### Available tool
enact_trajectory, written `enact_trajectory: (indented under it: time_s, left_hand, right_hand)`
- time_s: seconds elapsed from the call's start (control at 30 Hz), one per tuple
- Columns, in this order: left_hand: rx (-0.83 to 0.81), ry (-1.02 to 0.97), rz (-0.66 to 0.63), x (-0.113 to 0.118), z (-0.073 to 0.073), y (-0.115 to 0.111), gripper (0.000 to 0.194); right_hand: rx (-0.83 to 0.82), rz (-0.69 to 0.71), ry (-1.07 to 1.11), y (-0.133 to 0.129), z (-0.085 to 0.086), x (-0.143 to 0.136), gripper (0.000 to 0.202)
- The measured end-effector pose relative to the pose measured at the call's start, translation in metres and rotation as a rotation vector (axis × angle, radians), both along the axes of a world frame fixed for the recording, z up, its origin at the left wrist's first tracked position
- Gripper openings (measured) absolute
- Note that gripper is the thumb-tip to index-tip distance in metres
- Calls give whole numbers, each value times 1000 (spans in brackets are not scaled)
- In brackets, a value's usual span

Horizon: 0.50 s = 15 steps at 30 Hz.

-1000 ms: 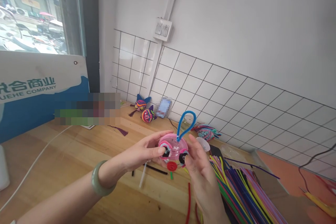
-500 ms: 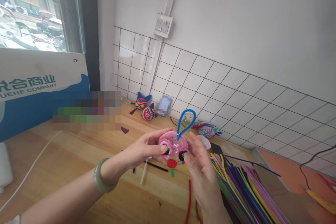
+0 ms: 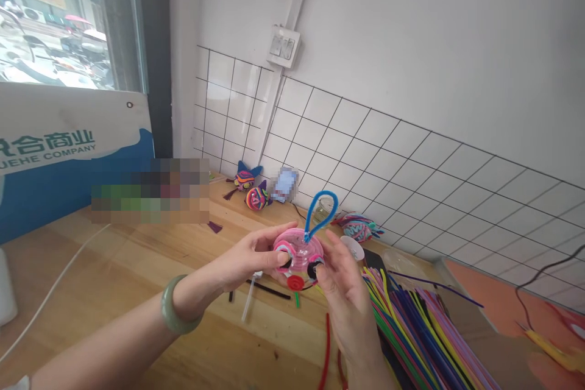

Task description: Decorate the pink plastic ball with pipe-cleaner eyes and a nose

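Observation:
Between both hands I hold a round pink pipe-cleaner craft above the table. Two black eyes ringed in pink and pale blue and a red spiral nose sit on its front, and its middle is see-through. A blue pipe-cleaner loop stands up from its top. My left hand grips the left side, thumb on the left eye. My right hand grips the right side, thumb by the right eye. The fingers behind the craft are partly hidden. A green bangle circles my left wrist.
Bundled coloured pipe cleaners lie to the right, near a yellow-handled tool. Finished crafts, a glass jar and a small white dish stand along the wall grid. Cut pieces lie under my hands.
The whole view has shifted slightly, and hands and craft appear a little further left. My hold on the craft looks the same.

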<state>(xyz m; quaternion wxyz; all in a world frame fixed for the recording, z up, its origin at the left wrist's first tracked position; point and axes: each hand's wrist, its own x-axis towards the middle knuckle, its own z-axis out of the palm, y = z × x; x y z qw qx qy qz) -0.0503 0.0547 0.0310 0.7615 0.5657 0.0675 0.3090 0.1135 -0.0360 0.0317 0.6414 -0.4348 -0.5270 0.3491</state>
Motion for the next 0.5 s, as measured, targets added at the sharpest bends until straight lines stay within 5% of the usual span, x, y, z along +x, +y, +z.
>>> enact_trajectory:
  time_s: [0.5]
  left_hand:
    - [72,-47,-57,3,1,1,59]
  right_hand:
    - [-16,-10,-6,1,-3,0,36]
